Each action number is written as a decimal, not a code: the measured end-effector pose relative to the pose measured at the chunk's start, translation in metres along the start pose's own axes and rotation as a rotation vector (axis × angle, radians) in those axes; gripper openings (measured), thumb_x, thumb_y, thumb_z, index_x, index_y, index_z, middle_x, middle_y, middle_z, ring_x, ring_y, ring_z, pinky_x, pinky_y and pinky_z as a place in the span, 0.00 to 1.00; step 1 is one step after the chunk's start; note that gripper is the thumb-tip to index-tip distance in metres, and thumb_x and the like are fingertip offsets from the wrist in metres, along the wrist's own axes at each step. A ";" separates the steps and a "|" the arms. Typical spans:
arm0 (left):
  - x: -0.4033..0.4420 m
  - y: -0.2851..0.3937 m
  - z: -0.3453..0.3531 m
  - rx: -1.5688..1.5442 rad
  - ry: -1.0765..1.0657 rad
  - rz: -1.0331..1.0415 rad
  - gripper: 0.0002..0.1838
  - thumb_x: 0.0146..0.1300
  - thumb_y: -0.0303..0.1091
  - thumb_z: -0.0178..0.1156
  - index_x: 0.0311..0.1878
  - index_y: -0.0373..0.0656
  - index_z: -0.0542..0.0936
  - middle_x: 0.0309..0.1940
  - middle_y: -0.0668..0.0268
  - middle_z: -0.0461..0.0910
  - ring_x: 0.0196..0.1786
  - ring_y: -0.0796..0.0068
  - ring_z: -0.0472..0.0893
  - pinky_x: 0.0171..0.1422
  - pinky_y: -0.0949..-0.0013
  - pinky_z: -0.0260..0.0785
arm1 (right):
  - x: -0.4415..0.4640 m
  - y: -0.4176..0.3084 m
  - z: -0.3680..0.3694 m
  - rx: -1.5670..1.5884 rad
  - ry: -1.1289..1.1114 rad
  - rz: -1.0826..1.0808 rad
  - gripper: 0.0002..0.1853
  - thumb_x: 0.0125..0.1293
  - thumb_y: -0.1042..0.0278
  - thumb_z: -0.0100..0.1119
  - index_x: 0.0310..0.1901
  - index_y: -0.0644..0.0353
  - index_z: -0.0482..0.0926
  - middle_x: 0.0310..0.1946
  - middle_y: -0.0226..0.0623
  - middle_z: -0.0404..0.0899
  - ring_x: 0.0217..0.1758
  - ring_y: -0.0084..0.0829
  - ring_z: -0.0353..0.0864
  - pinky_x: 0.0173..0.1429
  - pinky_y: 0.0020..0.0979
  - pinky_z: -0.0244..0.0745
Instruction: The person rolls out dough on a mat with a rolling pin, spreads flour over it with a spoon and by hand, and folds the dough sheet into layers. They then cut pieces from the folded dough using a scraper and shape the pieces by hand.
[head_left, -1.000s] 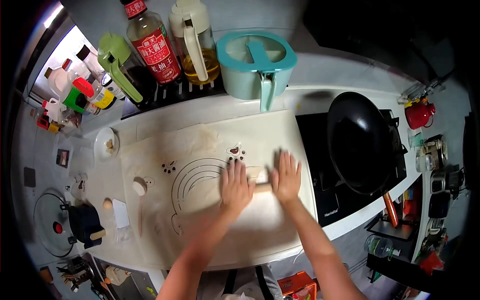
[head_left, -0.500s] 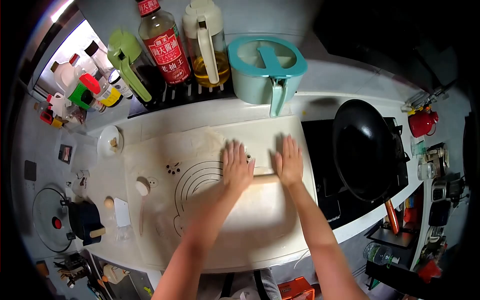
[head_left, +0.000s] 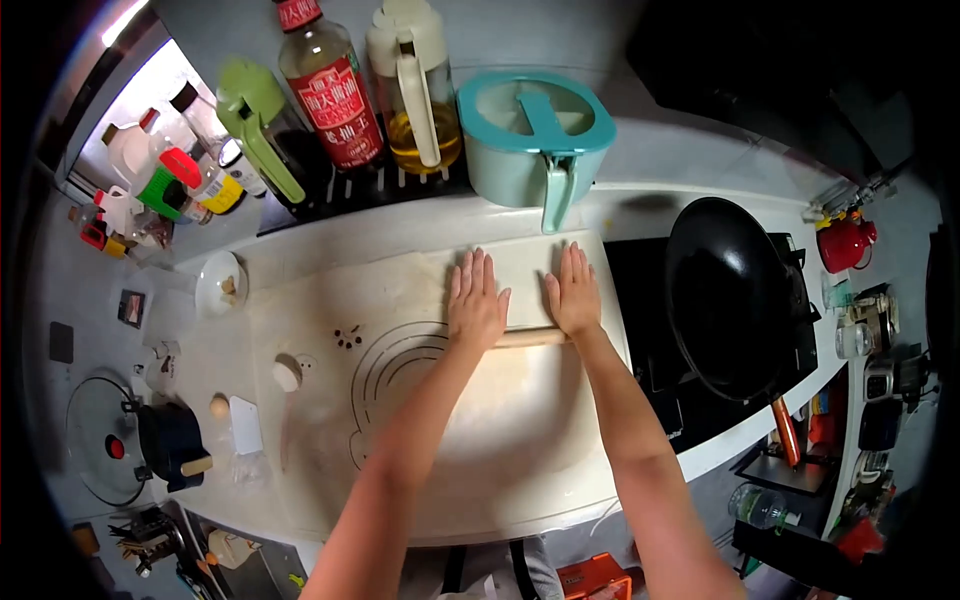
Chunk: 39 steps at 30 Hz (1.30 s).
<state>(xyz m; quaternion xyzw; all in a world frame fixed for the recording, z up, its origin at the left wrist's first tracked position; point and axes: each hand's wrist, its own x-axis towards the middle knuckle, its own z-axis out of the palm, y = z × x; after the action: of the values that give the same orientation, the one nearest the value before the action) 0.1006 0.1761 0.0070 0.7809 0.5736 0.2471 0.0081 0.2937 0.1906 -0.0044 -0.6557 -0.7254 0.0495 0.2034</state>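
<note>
A wooden rolling pin lies crosswise on the pale mat with printed rings. My left hand rests flat over its left end, fingers stretched away from me. Over the right end lies my right hand, also flat with its fingers extended. Both palms hide the pin's ends. Under and in front of the pin a pale, thin sheet, seemingly dough, spreads over the mat; its edges are hard to make out.
A black wok stands on the stove at the right. Behind the mat are a teal-lidded container, a soy sauce bottle and an oil jug. A small plate, an egg and a dark pot are at the left.
Both hands have moved away from me across the mat, and the rolling pin has rolled forward under them. The camera view has also shifted slightly.
</note>
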 end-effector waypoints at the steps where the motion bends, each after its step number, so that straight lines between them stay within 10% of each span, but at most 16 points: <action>1: -0.002 0.002 -0.005 0.022 -0.033 -0.032 0.36 0.64 0.46 0.55 0.67 0.27 0.63 0.71 0.47 0.59 0.75 0.49 0.55 0.78 0.50 0.44 | -0.002 -0.005 -0.004 -0.021 0.016 -0.030 0.34 0.73 0.51 0.40 0.71 0.68 0.56 0.73 0.52 0.55 0.76 0.50 0.53 0.77 0.49 0.46; 9: -0.188 0.076 -0.065 0.039 -0.235 -0.007 0.41 0.62 0.52 0.55 0.69 0.29 0.62 0.72 0.46 0.57 0.76 0.47 0.53 0.78 0.50 0.41 | -0.209 -0.031 -0.068 -0.031 -0.099 -0.128 0.33 0.67 0.54 0.51 0.68 0.66 0.61 0.69 0.52 0.60 0.70 0.52 0.60 0.73 0.56 0.49; 22: -0.235 0.089 -0.085 -0.001 -0.141 -0.283 0.35 0.64 0.51 0.54 0.68 0.36 0.66 0.70 0.55 0.63 0.74 0.58 0.59 0.78 0.52 0.44 | -0.184 -0.029 -0.066 0.169 -0.182 -0.549 0.21 0.53 0.68 0.68 0.48 0.58 0.73 0.47 0.40 0.75 0.50 0.44 0.74 0.57 0.42 0.66; 30: -0.197 0.035 -0.124 0.179 -0.161 -0.405 0.37 0.63 0.45 0.56 0.69 0.29 0.61 0.72 0.48 0.58 0.75 0.52 0.55 0.78 0.50 0.43 | -0.137 -0.118 -0.023 -0.004 -0.193 -0.473 0.36 0.68 0.50 0.51 0.71 0.64 0.58 0.73 0.47 0.56 0.75 0.49 0.54 0.75 0.56 0.44; 39: -0.160 -0.010 -0.095 0.145 -0.031 -0.504 0.33 0.65 0.44 0.52 0.66 0.26 0.64 0.70 0.46 0.61 0.73 0.51 0.59 0.77 0.47 0.47 | -0.092 -0.131 0.005 -0.026 -0.081 -0.364 0.33 0.69 0.52 0.48 0.70 0.64 0.60 0.72 0.46 0.57 0.75 0.47 0.55 0.76 0.53 0.45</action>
<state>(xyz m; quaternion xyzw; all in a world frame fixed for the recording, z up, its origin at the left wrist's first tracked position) 0.0184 0.0097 0.0269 0.6156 0.7661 0.1836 0.0221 0.1751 0.0840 0.0143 -0.5136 -0.8402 0.0288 0.1713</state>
